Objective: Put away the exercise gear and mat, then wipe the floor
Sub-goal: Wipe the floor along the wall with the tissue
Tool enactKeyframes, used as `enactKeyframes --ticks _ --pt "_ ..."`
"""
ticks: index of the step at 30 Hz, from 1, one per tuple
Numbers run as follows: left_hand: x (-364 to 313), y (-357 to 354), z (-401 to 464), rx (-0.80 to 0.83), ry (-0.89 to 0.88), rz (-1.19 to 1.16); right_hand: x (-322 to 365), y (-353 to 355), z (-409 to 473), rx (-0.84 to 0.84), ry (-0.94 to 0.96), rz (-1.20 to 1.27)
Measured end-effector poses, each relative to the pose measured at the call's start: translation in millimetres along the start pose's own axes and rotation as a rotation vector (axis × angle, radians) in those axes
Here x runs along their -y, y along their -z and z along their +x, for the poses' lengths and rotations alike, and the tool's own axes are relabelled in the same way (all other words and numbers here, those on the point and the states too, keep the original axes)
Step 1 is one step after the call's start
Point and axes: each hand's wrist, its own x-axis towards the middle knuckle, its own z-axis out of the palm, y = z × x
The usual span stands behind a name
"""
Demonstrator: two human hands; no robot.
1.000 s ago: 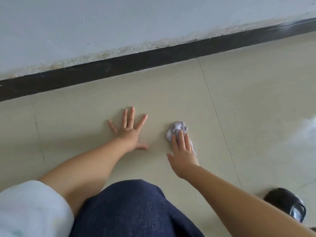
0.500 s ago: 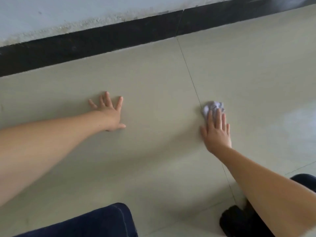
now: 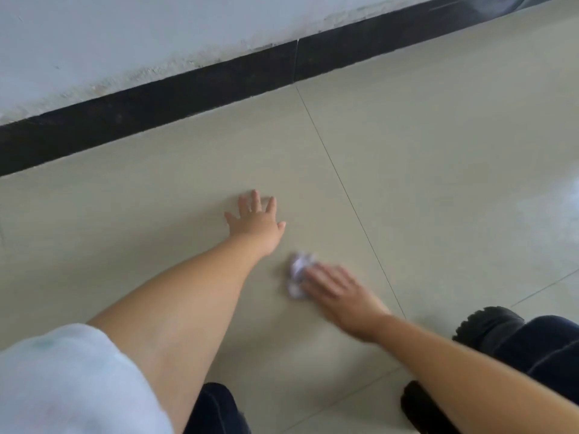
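A small crumpled white cloth (image 3: 297,275) lies on the beige tiled floor (image 3: 423,158). My right hand (image 3: 340,294) presses on the cloth with straight fingers and is motion-blurred. My left hand (image 3: 255,222) rests flat on the floor with its fingers spread, just up and left of the cloth. No exercise gear or mat is in view.
A black skirting board (image 3: 188,92) runs along the foot of a pale wall (image 3: 125,36) at the back. Black shoes (image 3: 482,327) and dark trouser legs sit at the lower right. A tile joint (image 3: 344,186) runs diagonally past the hands.
My right hand has slid the cloth to the left and nearer to me, crossing the tile joint and ending close to my left hand. The left hand stays planted on the floor.
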Motion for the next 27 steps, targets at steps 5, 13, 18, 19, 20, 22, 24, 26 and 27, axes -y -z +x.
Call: enactKeyframes --ticks 5,13,18,19,20,22,24,26,27 --pt "46.2 -25.5 8.7 -0.108 -0.164 0.087 -111.8 38.3 -6.3 -0.027 -0.974 0.324" --pt "40.8 -56.4 15.7 -0.336 -0.142 0.001 17.4 21.3 33.8 -0.116 -0.452 0.215" --pt "43.2 -70.0 18.3 -0.472 -0.151 0.024 -59.9 22.2 36.1 -0.042 -0.051 -0.009" --pt "42.7 -70.3 18.6 -0.493 -0.157 0.025 -84.6 28.0 38.3 -0.095 -0.126 -0.015" --pt "42.7 -71.4 19.7 -0.51 -0.162 0.024 -109.7 37.3 42.0 -0.137 -0.281 0.037" --pt "43.1 -73.2 20.3 -0.526 -0.163 0.026 -153.1 61.0 53.9 -0.184 -0.716 0.233" --pt "43.1 -75.1 20.3 -0.536 -0.155 0.03 -178.3 74.4 69.6 -0.216 -1.02 0.395" --pt "42.5 -74.6 20.9 -0.542 -0.149 0.038 -166.8 73.8 88.1 -0.22 -1.08 0.369" --pt "42.3 -74.3 21.2 -0.546 -0.151 0.038 -146.9 66.9 95.5 -0.224 -1.004 0.294"
